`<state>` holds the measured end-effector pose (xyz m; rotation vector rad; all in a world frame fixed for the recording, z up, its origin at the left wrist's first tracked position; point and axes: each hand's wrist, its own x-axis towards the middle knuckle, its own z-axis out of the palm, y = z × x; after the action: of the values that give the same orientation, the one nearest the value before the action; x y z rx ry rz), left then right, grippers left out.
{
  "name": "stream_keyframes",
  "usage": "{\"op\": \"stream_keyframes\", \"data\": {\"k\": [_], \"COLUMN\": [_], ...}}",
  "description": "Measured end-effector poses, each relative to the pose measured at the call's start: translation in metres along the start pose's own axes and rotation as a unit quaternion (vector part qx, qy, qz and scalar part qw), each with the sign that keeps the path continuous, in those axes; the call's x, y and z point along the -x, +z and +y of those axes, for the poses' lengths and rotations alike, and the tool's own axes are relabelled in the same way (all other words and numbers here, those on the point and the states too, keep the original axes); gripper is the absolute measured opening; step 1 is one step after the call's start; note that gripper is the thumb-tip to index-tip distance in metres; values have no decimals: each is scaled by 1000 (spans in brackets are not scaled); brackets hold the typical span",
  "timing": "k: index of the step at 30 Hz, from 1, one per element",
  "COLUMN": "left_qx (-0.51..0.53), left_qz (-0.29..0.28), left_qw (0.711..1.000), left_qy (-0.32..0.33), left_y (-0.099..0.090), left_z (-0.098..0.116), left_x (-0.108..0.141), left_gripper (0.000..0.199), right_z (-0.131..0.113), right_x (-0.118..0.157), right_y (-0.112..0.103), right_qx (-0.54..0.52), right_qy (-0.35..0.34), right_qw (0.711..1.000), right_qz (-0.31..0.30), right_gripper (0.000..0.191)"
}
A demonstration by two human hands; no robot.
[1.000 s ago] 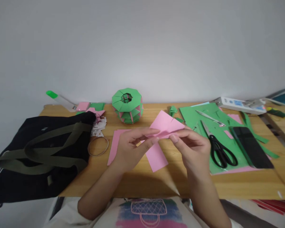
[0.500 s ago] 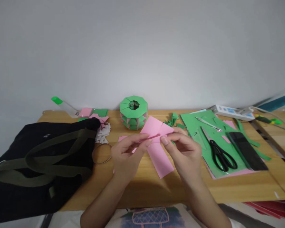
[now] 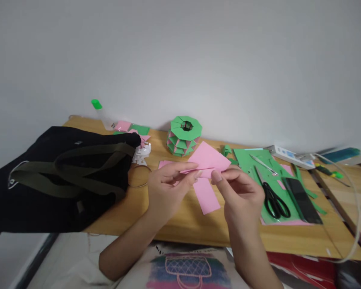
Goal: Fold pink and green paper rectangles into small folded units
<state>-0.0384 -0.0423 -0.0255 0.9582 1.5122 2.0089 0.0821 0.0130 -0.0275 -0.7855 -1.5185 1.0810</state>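
Observation:
A folded piece of pink paper [image 3: 209, 155] is held up over the desk, its lower edge creased into a narrow flap. My left hand [image 3: 170, 186] pinches the left end of that flap between thumb and fingers. At the right end, my right hand [image 3: 242, 188] grips the paper the same way, thumb on the near side. Beneath it a flat pink paper strip [image 3: 207, 196] lies on the wood, its upper part hidden. Behind the held paper stands a round green-and-pink folded-paper model [image 3: 185, 134] with a hole in its top.
A black bag [image 3: 63, 180] covers the desk's left side, beside a thin ring [image 3: 139, 176] and white paper scraps [image 3: 142, 153]. To the right, green sheets [image 3: 243, 158] carry scissors [image 3: 275, 200], a pen [image 3: 263, 164] and a dark phone [image 3: 302, 198]. A power strip [image 3: 291, 155] lies behind them.
The camera view has turned and tilted, shifting the desk items in the picture. Both hands still hold the pink paper, and its lower flap now looks more evenly folded over.

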Motion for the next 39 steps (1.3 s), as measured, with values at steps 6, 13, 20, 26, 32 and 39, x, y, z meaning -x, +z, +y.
{"op": "stream_keyframes", "data": {"k": [6,13,20,26,32,39], "left_qx": [6,-2,-16,3,8,17], "left_qz": [9,11,25,2,-22,-25], "left_qw": [1000,1000,999,1000,999,997], "left_qy": [11,23,25,-5,-38,-67], "left_y": [-1,3,11,20,26,34], "left_z": [11,12,11,7,-3,-11], "left_x": [12,19,16,13,3,-9], "left_gripper": [11,11,11,9,10,11], "right_z": [-7,-10,-7,1,14,24], "right_x": [11,18,16,8,-3,-14], "right_y": [-3,-8,-11,-5,-4,-2], "right_qx": [-15,-18,-98,-126,-161,-159], "right_qy": [-4,-15,44,96,149,171], "right_qw": [1000,999,994,987,976,972], "right_qz": [7,28,12,-22,9,36], "right_gripper": [12,12,49,19,12,19]}}
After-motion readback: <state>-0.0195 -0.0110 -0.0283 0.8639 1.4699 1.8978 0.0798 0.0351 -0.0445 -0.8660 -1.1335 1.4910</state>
